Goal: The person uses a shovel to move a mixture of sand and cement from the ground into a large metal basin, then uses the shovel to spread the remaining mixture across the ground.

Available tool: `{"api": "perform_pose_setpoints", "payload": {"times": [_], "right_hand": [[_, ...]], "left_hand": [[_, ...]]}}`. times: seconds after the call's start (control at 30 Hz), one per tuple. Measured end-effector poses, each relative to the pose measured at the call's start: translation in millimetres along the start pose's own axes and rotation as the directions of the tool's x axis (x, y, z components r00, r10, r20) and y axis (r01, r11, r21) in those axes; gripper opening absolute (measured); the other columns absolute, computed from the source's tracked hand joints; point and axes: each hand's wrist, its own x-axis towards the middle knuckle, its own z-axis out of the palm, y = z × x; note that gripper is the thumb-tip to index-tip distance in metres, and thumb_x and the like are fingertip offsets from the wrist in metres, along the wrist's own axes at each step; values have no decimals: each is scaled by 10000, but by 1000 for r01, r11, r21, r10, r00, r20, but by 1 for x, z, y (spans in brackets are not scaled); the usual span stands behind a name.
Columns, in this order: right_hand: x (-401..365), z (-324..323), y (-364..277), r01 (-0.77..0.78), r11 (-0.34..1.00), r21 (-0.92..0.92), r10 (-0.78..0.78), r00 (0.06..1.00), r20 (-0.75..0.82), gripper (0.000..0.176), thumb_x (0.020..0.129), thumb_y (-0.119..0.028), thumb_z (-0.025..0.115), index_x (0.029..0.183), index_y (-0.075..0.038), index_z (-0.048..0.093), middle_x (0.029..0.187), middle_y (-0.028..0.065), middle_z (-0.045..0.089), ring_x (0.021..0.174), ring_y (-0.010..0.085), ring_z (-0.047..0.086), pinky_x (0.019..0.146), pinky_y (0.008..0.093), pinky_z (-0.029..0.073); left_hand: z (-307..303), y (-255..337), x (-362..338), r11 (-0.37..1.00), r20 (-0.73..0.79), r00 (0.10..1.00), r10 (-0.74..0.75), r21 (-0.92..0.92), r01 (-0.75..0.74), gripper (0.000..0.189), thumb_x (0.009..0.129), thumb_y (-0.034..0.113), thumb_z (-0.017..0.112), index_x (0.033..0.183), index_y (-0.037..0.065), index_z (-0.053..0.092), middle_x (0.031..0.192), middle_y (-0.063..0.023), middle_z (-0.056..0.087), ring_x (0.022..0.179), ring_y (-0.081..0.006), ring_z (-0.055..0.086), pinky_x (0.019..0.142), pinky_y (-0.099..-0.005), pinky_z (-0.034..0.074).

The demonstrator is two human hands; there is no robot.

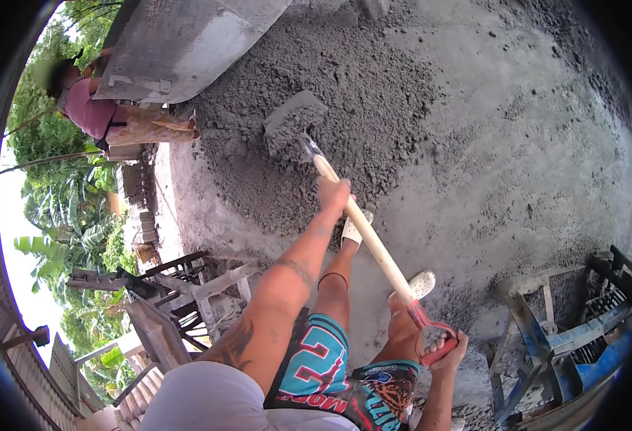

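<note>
A shovel (pixel 377 248) with a pale wooden shaft and a red handle end slants across the middle of the view. My left hand (pixel 334 195) is closed round the shaft near the blade. At the other end, my right hand (pixel 443 350) grips the red D-shaped handle. The blade lies on a heap of wet grey mix (pixel 373 108), with a load of the mix (pixel 296 129) on it. White clogs are on my feet, beside the shaft.
Another person (pixel 90 108) in a pink top stands at the upper left by a large metal container (pixel 194 43). A blue metal frame (pixel 588 334) is at the lower right. Dark metal and wooden frames (pixel 208 287) stand at the left. Grey floor (pixel 524 194) stretches right.
</note>
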Motion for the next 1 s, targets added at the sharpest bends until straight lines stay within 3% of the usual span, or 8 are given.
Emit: {"api": "perform_pose_setpoints", "payload": {"times": [0.13,0.3,0.47,0.5,0.6,0.7,0.8,1.0], "right_hand": [[15,-88,-37,196,967,-161,-244,893,-379,515,911,-565,427,728,-106,572,522,-3,431,442,166,431,415,339,366],[26,-123,-68,298,919,-260,-383,832,-402,583,915,-568,394,800,-51,637,514,-13,431,450,159,443,435,324,390],[135,128,-1,86,988,-131,-124,940,-318,539,863,-560,396,845,-66,610,899,34,557,809,221,504,593,456,429],[182,175,25,117,979,-166,-155,959,-237,444,871,-510,426,796,-95,567,778,28,533,681,211,481,547,434,408],[202,387,114,27,994,-111,-31,999,-37,341,882,-390,445,663,-130,467,524,15,419,472,209,408,521,376,400],[196,387,173,-63,998,-15,65,984,165,341,870,-381,438,668,-110,482,532,42,441,503,234,435,562,408,423],[163,386,175,-133,988,81,103,949,297,363,857,-391,420,662,-97,506,540,59,454,534,250,458,602,424,431],[110,367,195,-212,972,104,135,862,488,394,848,-399,407,634,-88,519,550,79,471,541,262,458,622,451,426]], "left_hand": [[28,-19,-94,979,223,975,-10,-197,55,393,840,50,601,1099,-92,342,826,-171,569,542,-230,645,481,-342,552],[15,16,-115,943,419,907,-48,-280,179,521,884,55,628,1199,-117,251,836,-155,591,611,-213,678,541,-323,562],[-22,64,107,964,291,955,60,-264,20,473,883,47,629,1200,-74,301,877,-185,584,546,-261,658,479,-365,554],[-36,87,172,934,170,970,176,-341,-110,482,882,62,626,1213,-69,300,923,-228,600,551,-284,667,481,-372,569],[-105,142,382,993,182,977,113,-40,-108,486,923,159,633,1250,-86,370,977,-194,609,747,-295,700,624,-458,621],[-102,148,468,689,-80,992,101,725,-11,388,892,163,596,1135,-130,521,1144,-269,633,923,-352,701,736,-444,604],[-107,161,431,760,-200,965,171,650,0,606,831,229,653,1216,-88,307,1082,-266,649,899,-334,716,804,-382,582],[-126,156,420,681,-124,975,187,731,-38,542,810,168,635,1194,-73,338,1116,-273,639,957,-363,696,818,-403,572]]}}
